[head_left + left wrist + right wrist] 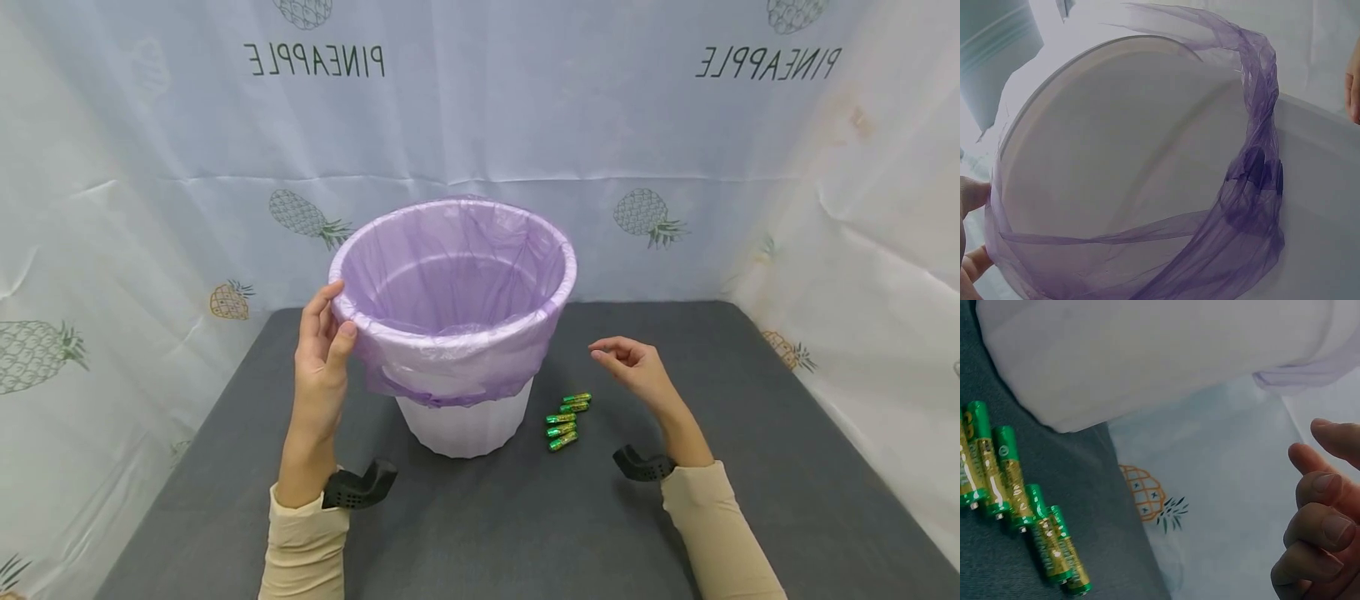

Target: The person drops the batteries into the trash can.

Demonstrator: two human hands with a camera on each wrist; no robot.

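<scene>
A white trash can [467, 425] stands on the dark table, lined with a thin purple garbage bag [457, 362] folded over its rim. My left hand [321, 367] holds the can at the left of the rim, with the thumb in front and bent fingers farther back. In the left wrist view, fingertips touch the purple film, and the bag [1260, 112] bunches into a twisted fold. To the right of the can, my right hand [632, 365] hovers loosely curled, holding nothing. Several green-and-gold batteries [561, 431] lie between the can and that hand.
A dark cloth covers the table [480, 533]. Pale curtains with pineapple prints [641, 212] hang behind and at both sides. Black wrist mounts [362, 486] sit on both forearms above beige sleeves.
</scene>
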